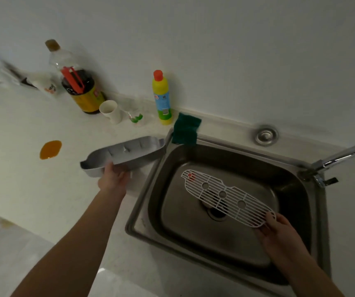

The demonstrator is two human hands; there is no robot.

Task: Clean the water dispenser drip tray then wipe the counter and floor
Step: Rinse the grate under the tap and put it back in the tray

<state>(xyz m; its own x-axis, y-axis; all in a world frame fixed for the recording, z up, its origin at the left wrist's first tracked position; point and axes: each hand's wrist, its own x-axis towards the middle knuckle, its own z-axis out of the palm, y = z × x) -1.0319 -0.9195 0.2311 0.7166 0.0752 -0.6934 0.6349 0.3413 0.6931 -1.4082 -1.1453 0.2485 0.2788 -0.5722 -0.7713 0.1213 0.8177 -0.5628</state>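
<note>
My left hand [113,179] grips the near rim of the grey drip tray [133,153], which is held over the white counter [22,179] just left of the sink. My right hand [279,232] holds the near end of the white slotted tray grille [226,196], which hangs over the steel sink basin [172,221] above the drain. An orange spill [50,149] lies on the counter to the left. A green scouring sponge [186,129] rests on the sink's back left corner.
A yellow detergent bottle [162,99] with a red cap stands by the wall. A dark sauce bottle [80,86], a white paper cup [110,111] and a clear cup stand behind. The chrome tap [339,159] reaches out from the right. Floor shows at the lower left.
</note>
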